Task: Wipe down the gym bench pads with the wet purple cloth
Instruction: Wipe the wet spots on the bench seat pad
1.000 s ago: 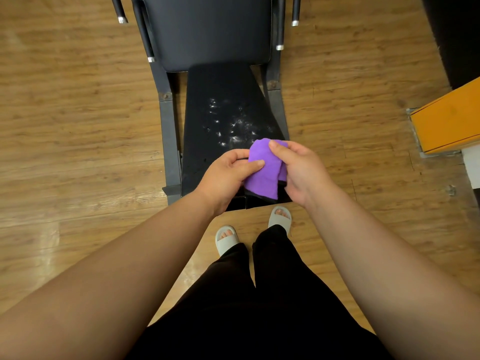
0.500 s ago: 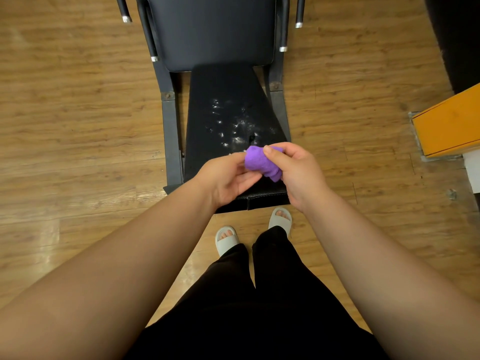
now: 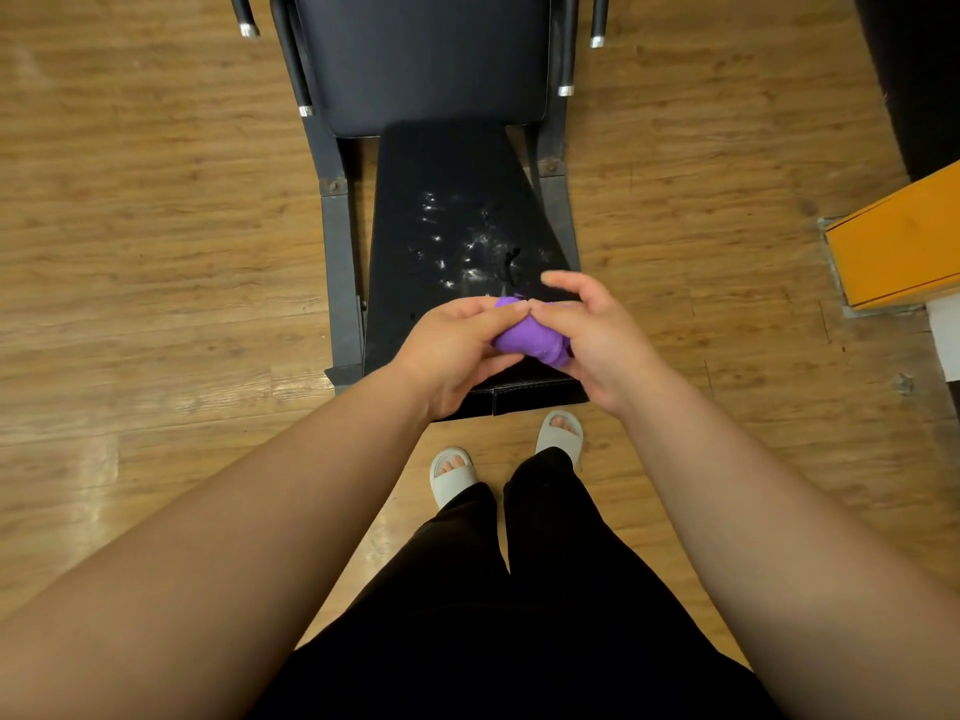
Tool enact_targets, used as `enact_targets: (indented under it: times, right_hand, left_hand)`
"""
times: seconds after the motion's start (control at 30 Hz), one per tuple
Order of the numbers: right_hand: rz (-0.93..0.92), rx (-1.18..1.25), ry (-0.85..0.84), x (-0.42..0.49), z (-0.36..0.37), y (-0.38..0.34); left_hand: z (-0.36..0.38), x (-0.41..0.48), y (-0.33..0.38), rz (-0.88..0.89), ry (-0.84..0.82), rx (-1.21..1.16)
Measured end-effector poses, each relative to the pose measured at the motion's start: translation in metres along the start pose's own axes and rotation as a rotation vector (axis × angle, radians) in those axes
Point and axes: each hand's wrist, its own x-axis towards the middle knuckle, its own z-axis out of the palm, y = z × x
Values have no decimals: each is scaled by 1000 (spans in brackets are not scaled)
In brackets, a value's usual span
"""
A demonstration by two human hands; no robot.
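We are standing on a wood-plank floor point(image 3: 156, 252) that is catching a pale sheen at 8 o'clock. Straight ahead at 12 o'clock, a black tapered seat pad point(image 3: 441, 226) is widening toward us, its near stitched edge lying just beyond our white slippers point(image 3: 451, 475). Pale glinting specks are showing across its middle. Past it, the dark back pad point(image 3: 426, 54) is running out of the top of the view.

A grey steel frame point(image 3: 340, 262) is flanking the seat pad on both sides, and four black bars with chrome tips point(image 3: 248, 29) are slanting alongside the back pad. At 3 o'clock an orange block point(image 3: 904, 246) is sitting on the floor, well apart from the bench, and a dark shape point(image 3: 919, 70) is filling the corner at 1 o'clock; we cannot tell what it is. Our black trousers point(image 3: 519, 615) are covering the floor at 6 o'clock.

Bare planks are lying wide on the 9 o'clock side, with a narrower strip between the frame and the orange block.

Over the near end of the seat pad we are holding the purple cloth point(image 3: 530, 343), bunched into a wad between both hands. Our left hand point(image 3: 452, 350) is curling its fingers around the cloth's left side with the thumb on top. Our right hand point(image 3: 597, 345) is pinching the other side, its forefinger lifted free above.
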Motion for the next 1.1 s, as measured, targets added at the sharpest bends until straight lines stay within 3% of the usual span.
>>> enact_targets:
  times: [0.13, 0.23, 0.4, 0.47, 0.57, 0.77, 1.0, 1.1]
  right_hand:
    - [11, -143, -232, 4, -13, -5]
    - [-8, -245, -160, 15, -20, -2]
    - [-151, -649, -8, 35, -36, 7]
    - [-217, -858, -37, 43, -37, 16]
    - [-242, -920, -67, 49, -34, 22]
    - [-288, -987, -242, 53, -40, 19]
    - [-364, -998, -305, 53, -39, 22]
    - [-378, -1009, -247, 62, -43, 21]
  left_hand:
    - [-3, 5, -1, -1, 36, 77]
    - [-4, 13, -4, 53, 101, 256]
    - [-16, 30, -20, 294, 171, 944]
    - [-20, 40, -31, 301, 147, 1199]
    - [-25, 53, -46, 276, 139, 1516]
    - [-27, 59, -53, 310, 166, 1580]
    - [-28, 60, -54, 319, 191, 1597]
    - [-28, 61, -55, 322, 196, 1599]
